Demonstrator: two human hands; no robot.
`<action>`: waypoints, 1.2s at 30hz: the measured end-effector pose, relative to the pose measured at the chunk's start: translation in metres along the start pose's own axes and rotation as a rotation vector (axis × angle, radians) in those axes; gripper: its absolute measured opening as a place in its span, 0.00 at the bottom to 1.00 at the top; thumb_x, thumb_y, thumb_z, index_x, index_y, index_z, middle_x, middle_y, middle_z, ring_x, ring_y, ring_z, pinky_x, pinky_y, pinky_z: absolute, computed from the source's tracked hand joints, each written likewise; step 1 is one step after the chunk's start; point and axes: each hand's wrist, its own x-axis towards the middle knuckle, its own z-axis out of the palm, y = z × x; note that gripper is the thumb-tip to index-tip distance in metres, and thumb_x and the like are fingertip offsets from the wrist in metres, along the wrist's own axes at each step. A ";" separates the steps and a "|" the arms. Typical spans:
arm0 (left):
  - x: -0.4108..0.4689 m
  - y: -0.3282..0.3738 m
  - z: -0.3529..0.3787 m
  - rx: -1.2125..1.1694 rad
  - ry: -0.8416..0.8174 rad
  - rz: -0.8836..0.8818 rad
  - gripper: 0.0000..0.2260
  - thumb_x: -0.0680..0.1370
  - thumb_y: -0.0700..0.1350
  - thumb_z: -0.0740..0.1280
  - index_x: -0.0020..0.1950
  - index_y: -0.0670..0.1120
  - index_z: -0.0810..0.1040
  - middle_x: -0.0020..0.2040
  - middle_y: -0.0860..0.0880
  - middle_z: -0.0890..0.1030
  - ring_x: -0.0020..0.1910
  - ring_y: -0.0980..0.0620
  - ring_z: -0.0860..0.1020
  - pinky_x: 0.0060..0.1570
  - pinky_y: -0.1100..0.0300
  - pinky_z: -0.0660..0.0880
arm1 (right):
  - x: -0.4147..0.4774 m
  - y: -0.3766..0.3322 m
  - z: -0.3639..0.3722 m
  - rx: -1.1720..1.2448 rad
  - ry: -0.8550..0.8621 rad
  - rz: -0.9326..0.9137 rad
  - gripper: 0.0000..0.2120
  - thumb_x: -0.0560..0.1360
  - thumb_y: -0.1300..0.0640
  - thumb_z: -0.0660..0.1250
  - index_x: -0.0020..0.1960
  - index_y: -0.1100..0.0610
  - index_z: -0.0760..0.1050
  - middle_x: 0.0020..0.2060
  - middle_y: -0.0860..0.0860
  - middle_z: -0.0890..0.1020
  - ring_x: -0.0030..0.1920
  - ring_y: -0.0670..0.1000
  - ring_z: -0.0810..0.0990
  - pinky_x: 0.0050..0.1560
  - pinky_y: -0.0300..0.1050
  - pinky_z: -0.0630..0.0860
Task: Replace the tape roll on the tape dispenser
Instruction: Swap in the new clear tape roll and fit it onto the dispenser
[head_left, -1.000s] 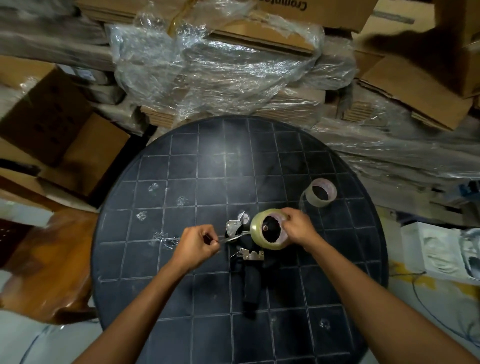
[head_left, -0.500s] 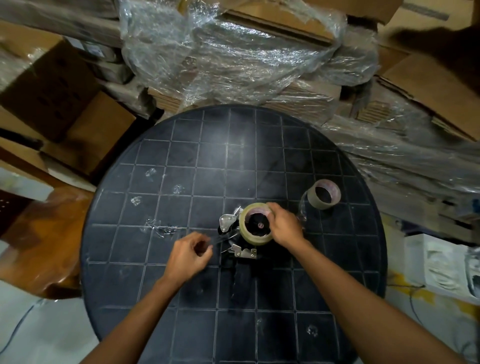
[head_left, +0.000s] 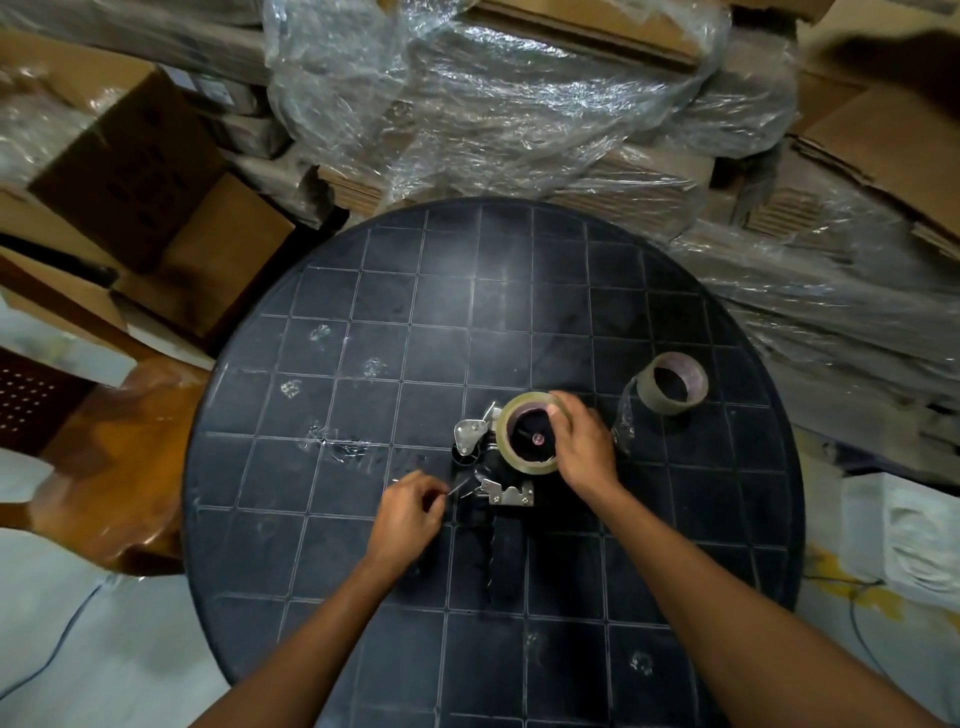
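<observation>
A black tape dispenser with metal plates lies flat on the round dark table, its handle pointing toward me. A full clear tape roll sits on the dispenser's hub. My right hand grips the roll from its right side, thumb on the top rim. Just left of the dispenser's metal blade plate, my left hand pinches the loose end of the tape strip. A nearly used-up roll core stands on the table to the right, with a curl of clear tape beside it.
Cardboard boxes and plastic-wrapped stacks crowd the far side of the table. A brown chair is at the left. White packaging lies on the floor to the right. Bits of stuck tape dot the tabletop.
The tape roll has gone from tilted up in my right hand down onto the dispenser's hub. My left hand has drawn back toward me, still pinching the tape end.
</observation>
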 end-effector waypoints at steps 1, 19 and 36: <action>0.000 0.000 0.001 -0.006 -0.004 -0.009 0.05 0.71 0.38 0.71 0.44 0.46 0.85 0.41 0.50 0.83 0.37 0.55 0.79 0.42 0.67 0.71 | 0.002 0.002 0.002 0.022 -0.001 0.007 0.17 0.83 0.46 0.56 0.68 0.47 0.74 0.60 0.55 0.79 0.62 0.55 0.75 0.58 0.48 0.70; 0.014 -0.004 -0.005 -0.408 -0.148 -0.253 0.08 0.74 0.35 0.70 0.42 0.47 0.84 0.36 0.52 0.84 0.38 0.54 0.82 0.41 0.61 0.81 | 0.011 0.014 0.006 0.091 -0.004 0.013 0.16 0.83 0.46 0.55 0.65 0.47 0.75 0.58 0.56 0.79 0.59 0.55 0.77 0.56 0.47 0.72; 0.103 0.101 0.009 0.023 -0.110 0.214 0.16 0.81 0.55 0.56 0.52 0.49 0.80 0.47 0.46 0.81 0.50 0.47 0.78 0.48 0.54 0.74 | 0.012 0.004 0.007 0.303 0.080 0.186 0.21 0.84 0.47 0.52 0.59 0.57 0.80 0.55 0.57 0.84 0.56 0.56 0.81 0.60 0.53 0.76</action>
